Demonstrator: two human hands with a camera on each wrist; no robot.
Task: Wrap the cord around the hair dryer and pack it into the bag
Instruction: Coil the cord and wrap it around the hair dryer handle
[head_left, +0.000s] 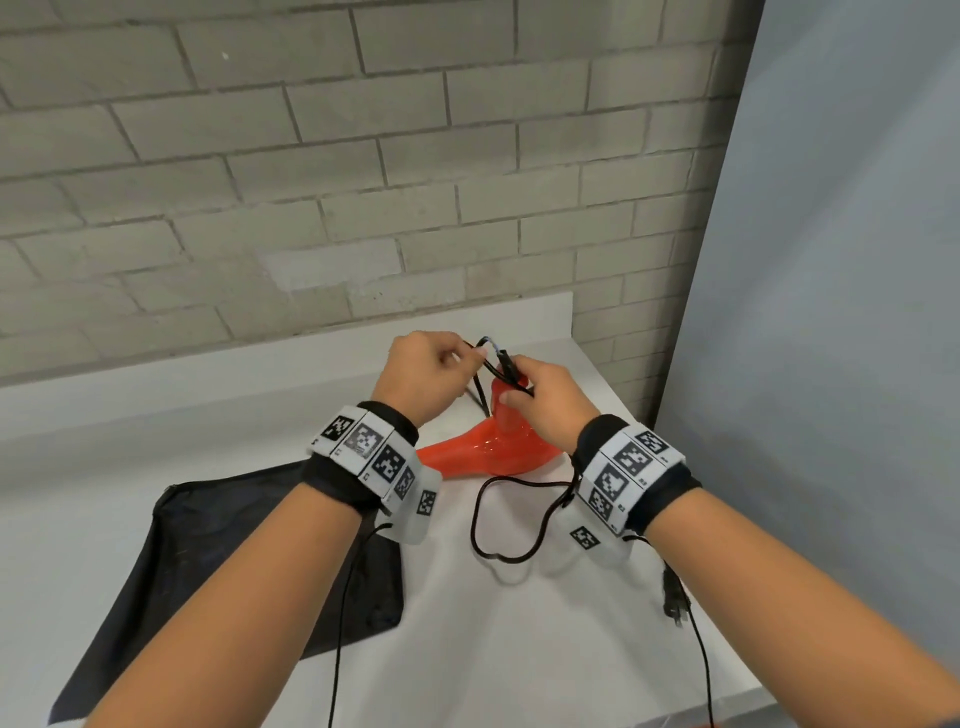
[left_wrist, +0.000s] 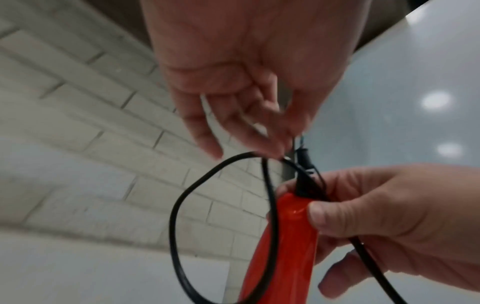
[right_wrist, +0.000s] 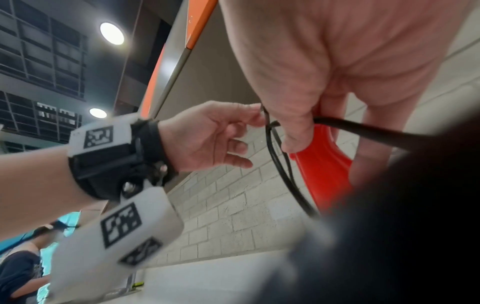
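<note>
Red glossy plastic made up the hair dryer (head_left: 485, 447), which stood with its body on the white bench (head_left: 519, 649) and its handle pointing up into the right hand (head_left: 545, 400). That hand was curled round the top of the handle, thumb pressed against the red shell, where the thin black cord (head_left: 480, 512) leaves it. Just beside it, the left hand (head_left: 423, 376) pinched the cord between thumb and fingertips (left_wrist: 275, 149), its other fingers loosely spread, and a loop hung down from the pinch alongside the handle.

Winding seemed barely begun — most of the cord lay slack on the bench below the right wrist, with the black plug (head_left: 674, 597) further toward the person. To do this turn well, the right hand would likely need to hold the handle steady while the left drew the loop snug against it, each turn laid beside the last and not kinked at the strain relief.

Below the left forearm lay the flat black fabric bag (head_left: 208, 561) on the bench — nothing showed inside it, and whether its mouth was open could not be told.
</note>
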